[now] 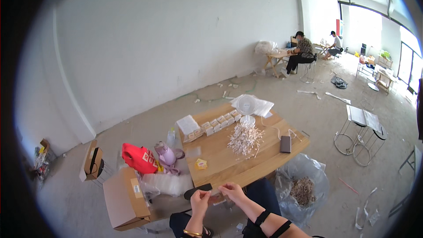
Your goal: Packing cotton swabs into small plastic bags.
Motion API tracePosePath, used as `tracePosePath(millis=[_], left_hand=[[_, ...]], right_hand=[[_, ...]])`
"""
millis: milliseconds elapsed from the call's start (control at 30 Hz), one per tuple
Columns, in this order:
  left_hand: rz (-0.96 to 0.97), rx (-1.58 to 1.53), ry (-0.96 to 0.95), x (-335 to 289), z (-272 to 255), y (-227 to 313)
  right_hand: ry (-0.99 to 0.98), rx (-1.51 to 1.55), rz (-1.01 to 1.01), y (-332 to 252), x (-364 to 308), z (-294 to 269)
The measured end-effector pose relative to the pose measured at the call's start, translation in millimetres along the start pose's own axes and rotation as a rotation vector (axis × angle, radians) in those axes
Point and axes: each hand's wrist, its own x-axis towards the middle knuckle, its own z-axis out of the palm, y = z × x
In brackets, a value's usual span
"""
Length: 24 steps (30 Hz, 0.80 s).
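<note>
Bag: small, see-through, apparently thin plastic. Held at the fingertips, between left hand and right hand. Location: just off the near edge of the desk. Contents, and whether its mouth is open: too small to tell.

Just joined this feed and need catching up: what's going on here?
The left hand and right hand pinch what looks like a small clear bag by the wooden table. A pile of swab-like sticks lies on it, in front of a white fan; small packs stand in a row to the left.
</note>
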Motion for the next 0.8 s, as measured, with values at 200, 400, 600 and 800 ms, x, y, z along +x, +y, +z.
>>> tracePosePath(millis=[200,400,600,800], left_hand=[[-0.058,-0.254,0.008,19.2,38.4,3.4],[-0.062,-0.17,-0.001,43.3,43.8,-46.0],[-0.403,-0.329,-0.048,60.1,45.2,-41.4],[-0.57,-0.486,-0.323,66.8,21.0,-43.6]], right_hand=[[0.147,0.111,0.016,42.1,38.8,-16.5],[0.16,-0.04,0.152,59.9,60.0,-10.9],[0.079,-0.149,0.197,80.0,75.9,-29.7],[-0.333,-0.069,0.156,83.8,75.0,-52.6]])
